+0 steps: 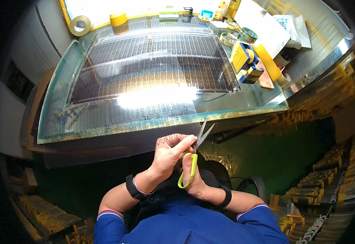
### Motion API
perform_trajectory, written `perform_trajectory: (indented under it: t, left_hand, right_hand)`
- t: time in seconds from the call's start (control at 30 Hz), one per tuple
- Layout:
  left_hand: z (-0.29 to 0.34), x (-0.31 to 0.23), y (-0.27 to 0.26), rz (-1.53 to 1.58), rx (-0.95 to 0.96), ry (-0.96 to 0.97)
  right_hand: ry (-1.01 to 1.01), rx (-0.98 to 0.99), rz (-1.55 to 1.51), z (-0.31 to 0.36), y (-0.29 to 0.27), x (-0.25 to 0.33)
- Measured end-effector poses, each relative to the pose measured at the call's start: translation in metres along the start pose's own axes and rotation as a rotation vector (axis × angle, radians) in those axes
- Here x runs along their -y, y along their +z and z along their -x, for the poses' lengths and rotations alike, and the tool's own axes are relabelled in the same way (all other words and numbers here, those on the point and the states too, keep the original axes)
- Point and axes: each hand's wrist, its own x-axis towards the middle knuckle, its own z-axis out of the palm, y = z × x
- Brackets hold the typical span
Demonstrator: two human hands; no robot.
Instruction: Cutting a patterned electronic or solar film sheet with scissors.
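Note:
My left hand (pixel 167 156) is pinching the near right corner of a clear film sheet printed with rows of small dark marks (pixel 145 118). The film shows over its fingers. Just to the right, my right hand (pixel 194 182) grips scissors (pixel 193 168) with lime-green handles. Their two metal blades are spread apart and point up and away from me, beside the left thumb and close to the film's right edge. Both hands are in front of the table's near edge. Much of the right hand's fingers is hidden behind the handle.
The film spreads over a glass-topped table (pixel 262 103) and overhangs its front. A tape dispenser (pixel 246 61), a green tape roll (pixel 247 35) and a yellow strip (pixel 267 61) are at the right. Tape rolls (pixel 80 25) stand at the back left, below a bright panel (pixel 145 6).

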Motion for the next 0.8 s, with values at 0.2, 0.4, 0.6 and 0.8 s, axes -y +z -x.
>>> perform_trajectory:
  t: [0.2, 0.4, 0.6, 0.8]
  left_hand:
    - [0.003, -0.004, -0.002, 0.040, 0.017, -0.065]
    - [0.007, -0.008, -0.014, 0.061, 0.048, -0.117]
    - [0.011, -0.008, -0.024, -0.003, 0.058, 0.017]
    - [0.016, -0.010, -0.028, -0.009, 0.065, -0.028]
  right_hand:
    - [-0.102, -0.050, -0.038, -0.001, 0.004, -0.009]
    - [-0.053, 0.106, -0.159, 0.007, -0.008, -0.015]
    - [0.166, 0.227, -0.127, 0.017, -0.024, 0.001]
    - [0.195, 0.211, 0.059, 0.021, -0.036, 0.010]
